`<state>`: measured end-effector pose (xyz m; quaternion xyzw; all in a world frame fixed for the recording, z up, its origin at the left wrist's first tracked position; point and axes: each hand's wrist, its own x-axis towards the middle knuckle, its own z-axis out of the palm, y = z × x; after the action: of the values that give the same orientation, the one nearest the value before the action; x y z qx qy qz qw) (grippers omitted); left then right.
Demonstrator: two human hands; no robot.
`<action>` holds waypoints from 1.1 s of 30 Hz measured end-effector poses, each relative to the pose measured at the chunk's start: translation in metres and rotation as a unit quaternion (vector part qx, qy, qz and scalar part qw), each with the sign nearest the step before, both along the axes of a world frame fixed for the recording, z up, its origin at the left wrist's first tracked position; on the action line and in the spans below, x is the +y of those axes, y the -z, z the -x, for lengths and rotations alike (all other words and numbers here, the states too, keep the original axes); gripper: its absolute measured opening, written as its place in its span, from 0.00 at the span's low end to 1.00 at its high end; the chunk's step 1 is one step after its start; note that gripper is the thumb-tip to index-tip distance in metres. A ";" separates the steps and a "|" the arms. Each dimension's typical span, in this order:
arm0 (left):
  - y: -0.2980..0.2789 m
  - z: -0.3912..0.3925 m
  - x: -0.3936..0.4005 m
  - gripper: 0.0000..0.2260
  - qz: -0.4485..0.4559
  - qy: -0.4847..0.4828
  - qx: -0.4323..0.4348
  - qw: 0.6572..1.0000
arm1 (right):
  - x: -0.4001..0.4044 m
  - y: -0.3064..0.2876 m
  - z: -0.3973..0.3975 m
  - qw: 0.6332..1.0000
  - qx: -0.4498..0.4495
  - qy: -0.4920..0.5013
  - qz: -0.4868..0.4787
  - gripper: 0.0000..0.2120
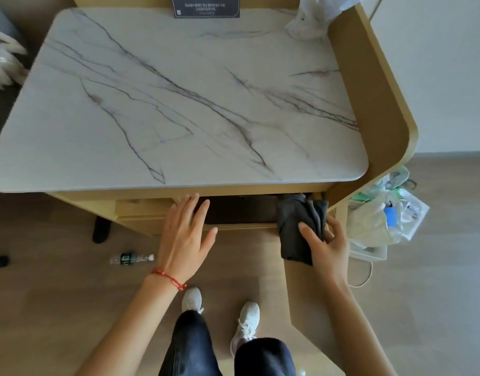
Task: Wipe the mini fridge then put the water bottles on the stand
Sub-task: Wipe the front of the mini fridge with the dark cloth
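I look down on a stand with a white marble top (179, 99) and tan wooden sides. Under its front edge a dark opening (241, 210) shows, the mini fridge's place. My right hand (325, 245) grips a dark grey cloth (295, 229) at the opening's right end, next to the open wooden door (309, 299). My left hand (187, 234), fingers spread and holding nothing, hovers at the opening's left end. One water bottle (131, 258) with a dark label lies on its side on the wooden floor, left of my left hand.
A dark sign card (206, 6) stands at the back of the marble top, with a crumpled plastic bag (312, 20) at the back right. Plastic bags of items (382, 213) sit on the floor to the right. My white shoes (220, 308) are below the stand.
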<state>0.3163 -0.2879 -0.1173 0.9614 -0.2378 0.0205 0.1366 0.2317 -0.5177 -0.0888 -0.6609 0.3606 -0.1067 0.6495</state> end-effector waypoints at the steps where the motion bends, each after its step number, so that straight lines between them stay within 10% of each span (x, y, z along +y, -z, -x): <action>1: 0.005 0.000 0.002 0.22 0.000 0.001 0.004 1.000 | 0.003 0.004 0.001 1.000 -0.005 -0.003 0.000 0.17; 33: 0.415 -0.123 0.023 0.20 0.115 0.113 -0.293 0.942 | 0.015 0.428 -0.117 0.948 -0.280 -0.032 0.146 0.19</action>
<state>0.4396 -0.2645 -0.5328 0.8576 -0.3702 0.3128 0.1723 0.3489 -0.5028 -0.5172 -0.7032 0.1232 -0.3183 0.6238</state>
